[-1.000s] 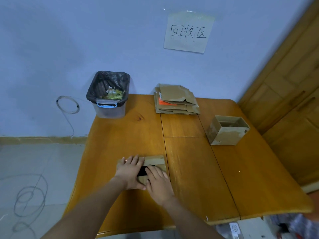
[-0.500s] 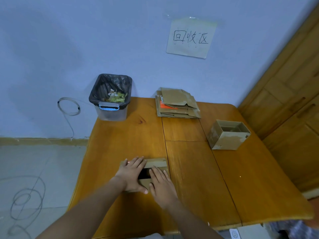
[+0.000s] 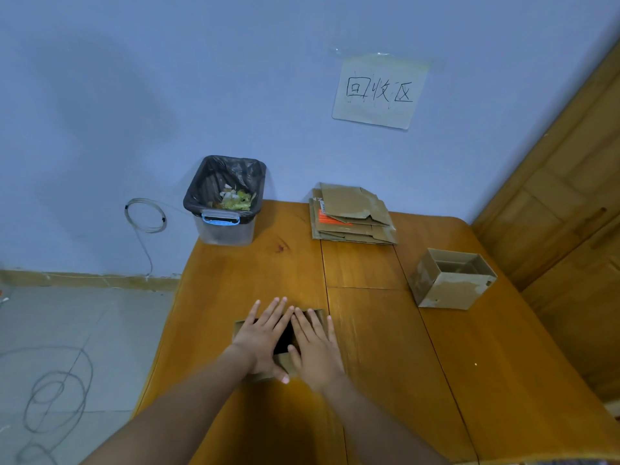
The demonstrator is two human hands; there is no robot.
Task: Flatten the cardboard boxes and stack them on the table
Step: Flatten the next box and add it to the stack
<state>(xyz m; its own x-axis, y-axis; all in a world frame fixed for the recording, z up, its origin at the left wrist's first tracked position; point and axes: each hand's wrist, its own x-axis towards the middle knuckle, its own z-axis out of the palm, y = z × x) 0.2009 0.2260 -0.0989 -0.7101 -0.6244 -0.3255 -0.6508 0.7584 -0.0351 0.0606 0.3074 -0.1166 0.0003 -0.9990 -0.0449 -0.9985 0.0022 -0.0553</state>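
I'm mid-flatten: left hand (image 3: 265, 335) and right hand (image 3: 315, 350) lie side by side, fingers straight and spread, palms pressing the small cardboard box (image 3: 285, 362) down on the near part of the counter (image 3: 385, 347); box looks almost collapsed, dark patch showing between the hands; next I'd judge it needs a firm crease, then a lift to the flattened stack (image 3: 352, 214) at the counter's far edge; the open box (image 3: 451, 280) on the right is not yet flattened; wall sign (image 3: 379, 90) reads 回收区; orange label on the stack, text too small to read; lined bin (image 3: 226, 199) at the far left corner.
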